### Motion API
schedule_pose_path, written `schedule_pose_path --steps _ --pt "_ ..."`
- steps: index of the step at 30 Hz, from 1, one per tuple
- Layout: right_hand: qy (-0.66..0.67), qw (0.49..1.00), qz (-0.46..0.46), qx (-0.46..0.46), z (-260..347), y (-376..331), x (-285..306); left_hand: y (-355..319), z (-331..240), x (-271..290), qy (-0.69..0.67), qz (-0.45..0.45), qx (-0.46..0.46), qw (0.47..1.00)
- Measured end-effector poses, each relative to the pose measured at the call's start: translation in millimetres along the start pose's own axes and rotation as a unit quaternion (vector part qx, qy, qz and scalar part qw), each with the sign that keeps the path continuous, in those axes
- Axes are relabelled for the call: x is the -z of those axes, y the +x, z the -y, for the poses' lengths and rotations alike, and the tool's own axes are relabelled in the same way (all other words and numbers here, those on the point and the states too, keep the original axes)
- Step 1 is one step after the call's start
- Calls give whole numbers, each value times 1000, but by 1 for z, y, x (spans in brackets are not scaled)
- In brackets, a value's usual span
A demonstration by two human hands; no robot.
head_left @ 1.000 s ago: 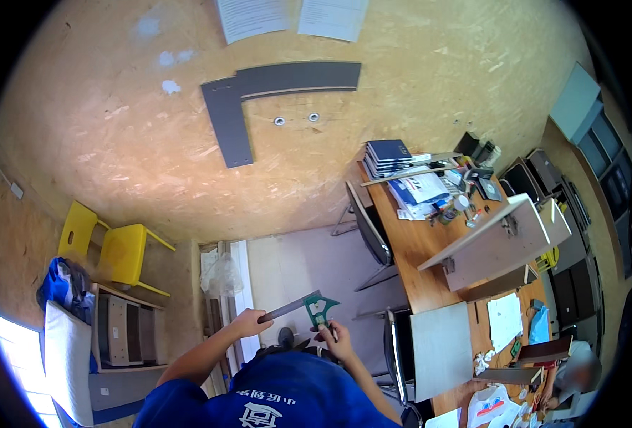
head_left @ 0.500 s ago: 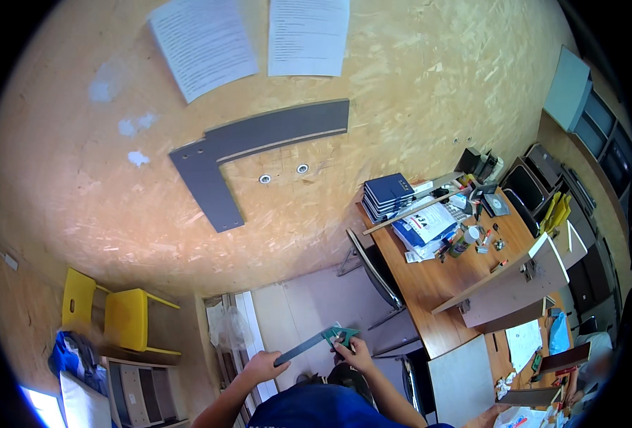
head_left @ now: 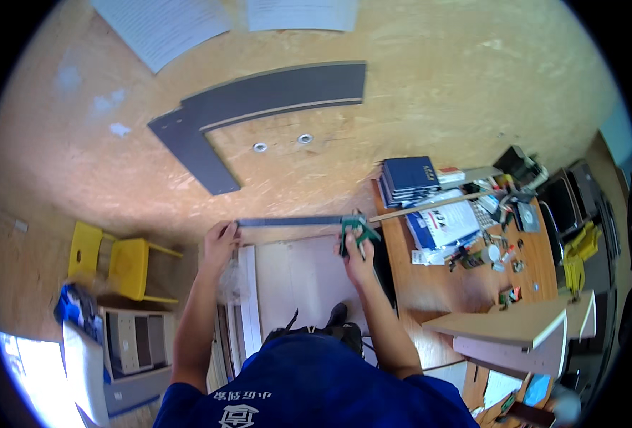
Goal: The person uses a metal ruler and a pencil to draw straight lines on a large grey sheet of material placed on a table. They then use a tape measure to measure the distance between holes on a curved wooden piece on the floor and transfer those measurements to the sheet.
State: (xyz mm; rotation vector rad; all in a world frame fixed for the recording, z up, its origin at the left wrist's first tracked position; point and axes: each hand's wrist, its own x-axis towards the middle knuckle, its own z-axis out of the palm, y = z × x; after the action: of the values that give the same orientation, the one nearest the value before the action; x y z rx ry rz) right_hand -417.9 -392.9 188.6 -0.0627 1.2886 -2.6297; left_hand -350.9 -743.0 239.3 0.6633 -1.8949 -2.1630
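I hold a long bar clamp [head_left: 294, 222] level in front of me, against the lower edge of a chipboard wall [head_left: 430, 93]. My left hand [head_left: 220, 239] grips the bare end of its dark steel bar. My right hand [head_left: 357, 255] is closed around the green handle and jaw at the other end. Above the clamp, a dark grey L-shaped panel [head_left: 209, 125] is fixed to the wall, with two small round metal fittings [head_left: 282, 143] beside it.
A cluttered wooden desk [head_left: 473, 271] with blue books [head_left: 410, 178], papers and small tools stands to the right. A yellow chair [head_left: 120, 264] and a low cabinet [head_left: 134, 342] are at left. Paper sheets [head_left: 166, 25] hang on the wall. White boards [head_left: 248, 299] lean below my hands.
Both hands have lifted the clamp from a tilted position to level, up against the wall's lower edge. My head has tilted, so the wall fills more of the view.
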Motion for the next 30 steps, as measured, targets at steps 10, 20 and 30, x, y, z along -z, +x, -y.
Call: schedule_pose_path --steps 10,20,30 --pt "-27 997 48 -51 -46 166 -72 120 19 -8 -286 -86 48 953" --pt "-77 994 -69 -40 -94 227 -91 243 42 7 -322 -37 75 943" --pt "-62 996 -64 18 -112 211 -71 254 53 6 -365 63 165 914"
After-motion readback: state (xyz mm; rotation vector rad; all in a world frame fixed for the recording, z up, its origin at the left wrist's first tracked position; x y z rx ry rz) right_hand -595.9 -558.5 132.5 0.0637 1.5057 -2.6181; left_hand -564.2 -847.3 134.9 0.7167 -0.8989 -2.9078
